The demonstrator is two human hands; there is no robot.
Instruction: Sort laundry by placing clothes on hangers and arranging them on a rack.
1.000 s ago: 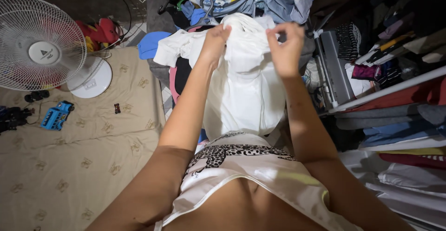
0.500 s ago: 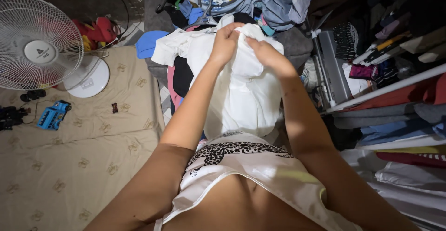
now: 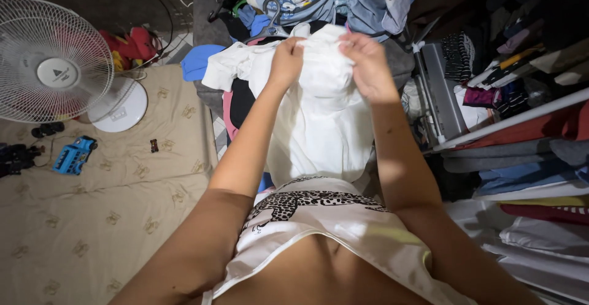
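Both hands, left hand (image 3: 286, 61) and right hand (image 3: 370, 65), fingers seemingly pinching white garment (image 3: 322, 121), fingertips hidden in cloth

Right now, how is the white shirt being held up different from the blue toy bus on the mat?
The white shirt is soft cloth, hanging down from both hands, the left hand and right hand gripping its top; the blue toy bus is hard-looking and lies untouched on the beige mat. The shirt is far bigger and plain white; the bus is small and bright blue. Both are in the same cluttered room.
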